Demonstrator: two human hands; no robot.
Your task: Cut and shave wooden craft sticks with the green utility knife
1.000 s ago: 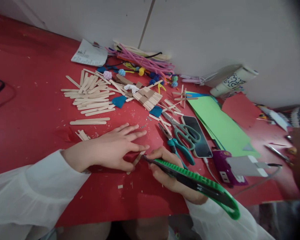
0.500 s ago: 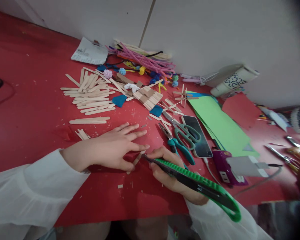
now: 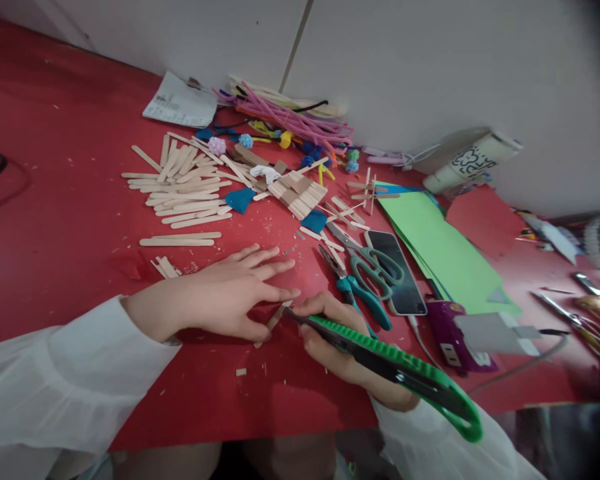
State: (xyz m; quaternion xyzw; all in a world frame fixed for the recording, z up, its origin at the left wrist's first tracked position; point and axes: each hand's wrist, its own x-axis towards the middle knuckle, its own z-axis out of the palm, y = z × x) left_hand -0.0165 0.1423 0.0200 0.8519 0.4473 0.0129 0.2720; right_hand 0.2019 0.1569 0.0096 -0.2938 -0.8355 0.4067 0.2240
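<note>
My left hand [image 3: 225, 297] lies flat on the red table [image 3: 70, 220], fingers spread, with thumb and forefinger pinning a short wooden stick [image 3: 273, 320]. My right hand [image 3: 337, 340] is closed round a green and black utility knife [image 3: 395, 367]. The knife's tip meets the stick's far end, just right of my left forefinger. Small wood chips lie on the table below both hands.
A heap of craft sticks [image 3: 185, 190] and a glued stick panel [image 3: 300, 193] lie beyond. Teal scissors [image 3: 367, 263], pliers [image 3: 347, 287] and a phone [image 3: 397, 270] sit right of my hands. Green paper [image 3: 435, 247], pipe cleaners [image 3: 295, 123] and a charger [image 3: 473, 333] lie further right.
Both hands and the knife stay almost still on the stick. A dark shape at the right edge has withdrawn, uncovering tools there.
</note>
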